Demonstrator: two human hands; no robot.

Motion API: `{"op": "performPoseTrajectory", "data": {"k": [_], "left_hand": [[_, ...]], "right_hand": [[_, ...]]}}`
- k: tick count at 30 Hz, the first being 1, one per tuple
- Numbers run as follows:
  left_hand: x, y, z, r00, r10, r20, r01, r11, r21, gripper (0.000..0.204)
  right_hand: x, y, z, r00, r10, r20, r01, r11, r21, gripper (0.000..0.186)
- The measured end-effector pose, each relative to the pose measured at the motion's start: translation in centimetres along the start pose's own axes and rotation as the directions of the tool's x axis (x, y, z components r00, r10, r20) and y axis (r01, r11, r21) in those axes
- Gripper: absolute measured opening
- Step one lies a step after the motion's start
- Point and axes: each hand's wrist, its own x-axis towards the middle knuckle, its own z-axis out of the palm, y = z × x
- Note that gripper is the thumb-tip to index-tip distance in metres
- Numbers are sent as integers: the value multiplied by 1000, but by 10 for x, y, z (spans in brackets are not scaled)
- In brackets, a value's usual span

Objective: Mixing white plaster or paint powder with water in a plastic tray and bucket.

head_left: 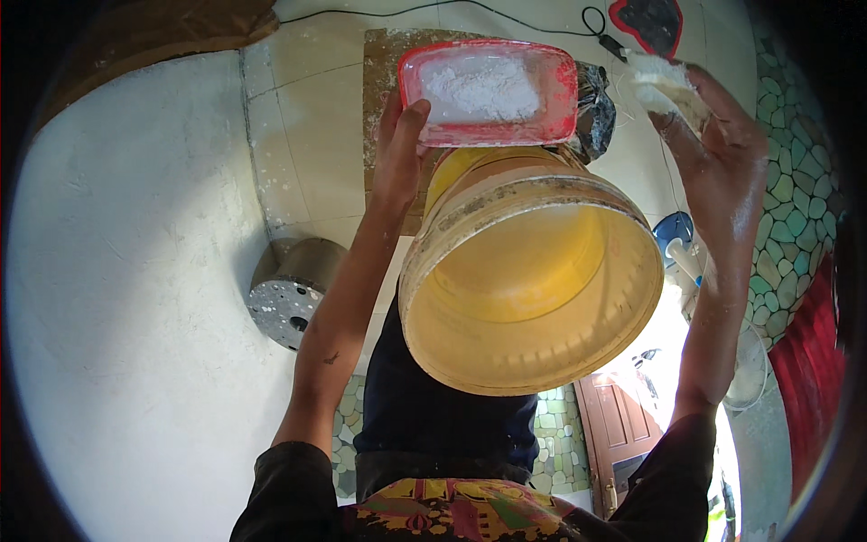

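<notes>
My left hand grips the left end of a red rectangular plastic tub, with the thumb over its rim. Loose white powder lies heaped inside it. Just below the tub, a large yellow bucket shows its wide mouth, with pale residue on its inner wall; what supports it is hidden. Raised at the right, apart from tub and bucket, my right hand has curled fingers dusted white. They close around something whitish that I cannot make out.
A round grey metal cylinder with holes stands at the left by a white wall. Behind the tub lie a brown board and a black plastic bag. A dark cable crosses the tiles. A blue container sits right of the bucket.
</notes>
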Motion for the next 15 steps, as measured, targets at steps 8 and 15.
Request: {"op": "performPoseTrajectory", "data": {"k": [8,15], "left_hand": [[-15,8,-31,989,138,-54,-144,980,-134,48],[-33,10,-97,987,76,-140,-96,985,-145,55]], "right_hand": [[19,62,-1,919,359,164,-238,836,-494,38],[18,149,16,818,454,354,-58,677,-734,35]]}}
